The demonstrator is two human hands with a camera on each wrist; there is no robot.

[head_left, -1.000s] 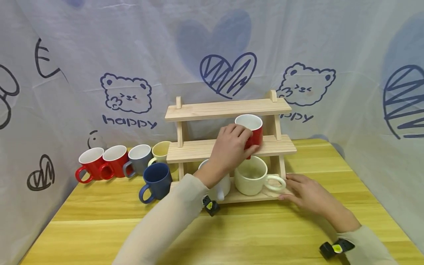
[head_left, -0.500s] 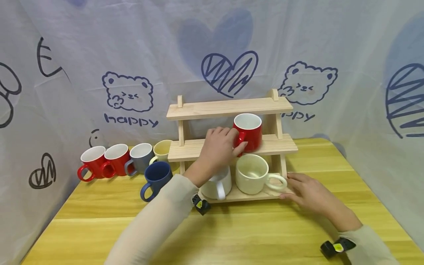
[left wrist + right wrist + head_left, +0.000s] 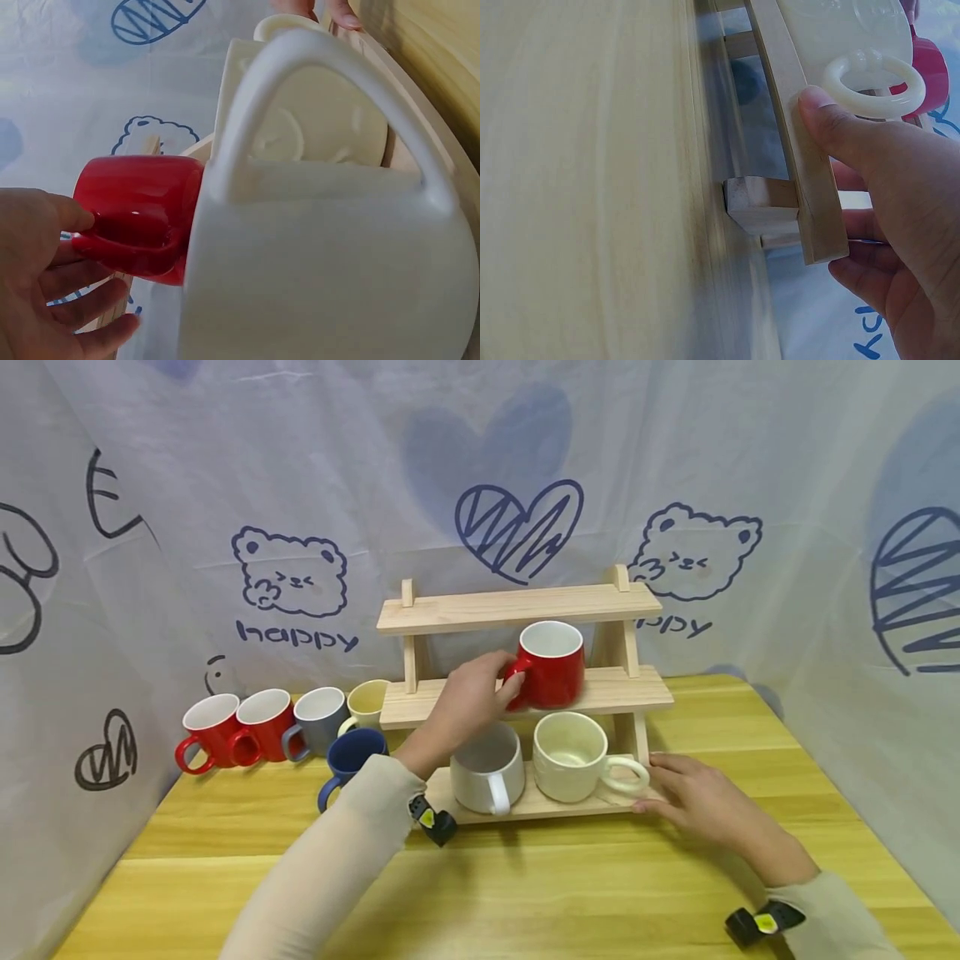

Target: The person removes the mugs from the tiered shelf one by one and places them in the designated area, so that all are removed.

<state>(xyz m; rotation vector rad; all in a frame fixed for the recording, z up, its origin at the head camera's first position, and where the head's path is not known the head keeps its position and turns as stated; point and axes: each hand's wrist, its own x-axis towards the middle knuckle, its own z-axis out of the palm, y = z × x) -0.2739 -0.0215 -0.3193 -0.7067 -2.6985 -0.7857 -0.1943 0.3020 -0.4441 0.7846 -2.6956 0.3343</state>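
Observation:
My left hand (image 3: 472, 693) pinches the handle of a red mug (image 3: 553, 668) with a white inside, at the middle tier of a three-tier wooden shelf (image 3: 517, 607). The handle points left, toward that hand. In the left wrist view the thumb lies on the red handle, with the other fingers below it. On the bottom tier stand a white mug (image 3: 487, 770), handle to the front, and a cream mug (image 3: 570, 758), handle to the right. My right hand (image 3: 697, 797) grips the shelf's lower right end, thumb on the bottom board (image 3: 810, 165), fingers behind.
Left of the shelf on the wooden table (image 3: 187, 893) stand two red mugs (image 3: 217, 735), a grey mug (image 3: 321, 722), a yellow mug (image 3: 367, 700) and a dark blue mug (image 3: 352, 756), partly behind my left sleeve. A printed curtain (image 3: 405, 468) hangs close behind the shelf.
My left hand has moved left and lower, from over the red mug's front to its handle. The mug has shifted slightly left, its handle now turned left. My right hand stays put.

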